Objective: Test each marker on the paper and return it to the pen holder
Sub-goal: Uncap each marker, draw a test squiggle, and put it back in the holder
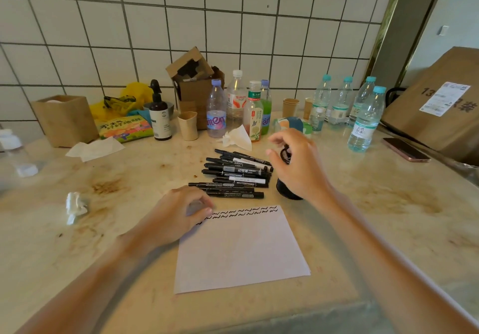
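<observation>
One row of black wavy test strokes (241, 212) runs along the far edge of the white paper sheet (241, 250), so testing appears under way. The left hand (178, 214) rests on the sheet's far left corner, fingers loosely curled, apparently to keep it from sliding; whether they hold anything cannot be told. The right hand (298, 162) hovers over the black mesh cylindrical pen holder (287, 191), fingers curled at its rim; blur hides whether they pinch a marker. Contents of the holder are hidden behind that hand. A heap of black markers with white labels (236, 175) lies on the stained marble table (388, 217), between the paper and the bottles, just left of the holder, within easy reach.
</observation>
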